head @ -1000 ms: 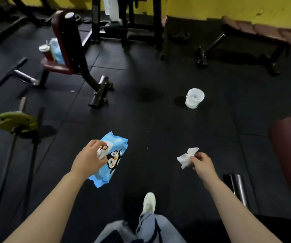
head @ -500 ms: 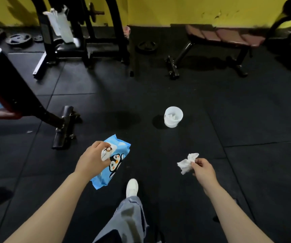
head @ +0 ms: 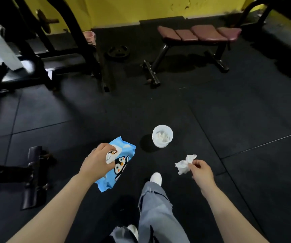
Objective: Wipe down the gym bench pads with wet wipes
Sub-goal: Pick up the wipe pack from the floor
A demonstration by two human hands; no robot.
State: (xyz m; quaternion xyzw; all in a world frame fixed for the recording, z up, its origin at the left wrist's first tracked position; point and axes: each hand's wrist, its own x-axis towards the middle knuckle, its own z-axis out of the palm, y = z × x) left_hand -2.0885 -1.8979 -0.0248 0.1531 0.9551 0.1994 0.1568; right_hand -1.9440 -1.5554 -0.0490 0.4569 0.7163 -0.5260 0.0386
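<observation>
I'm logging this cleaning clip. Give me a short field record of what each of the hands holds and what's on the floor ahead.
left hand: grips blue penguin-print wet wipe pack
right hand: pinches crumpled white wipe
floor ahead: white plastic cup with crumpled wipes inside, standing on black rubber floor
far side: maroon padded gym bench by yellow wall

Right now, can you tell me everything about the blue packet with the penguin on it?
The blue packet is a soft, shiny plastic pack of wet wipes, sky blue with a cartoon penguin and a white flap label on its front. It looks flat and a little crinkled, with a sealed seam along its top edge. It is held tilted in the air above the black floor, its top corner pointing up. The left hand has it in its grip, fingers curled over the white flap. Nothing else touches it.
</observation>
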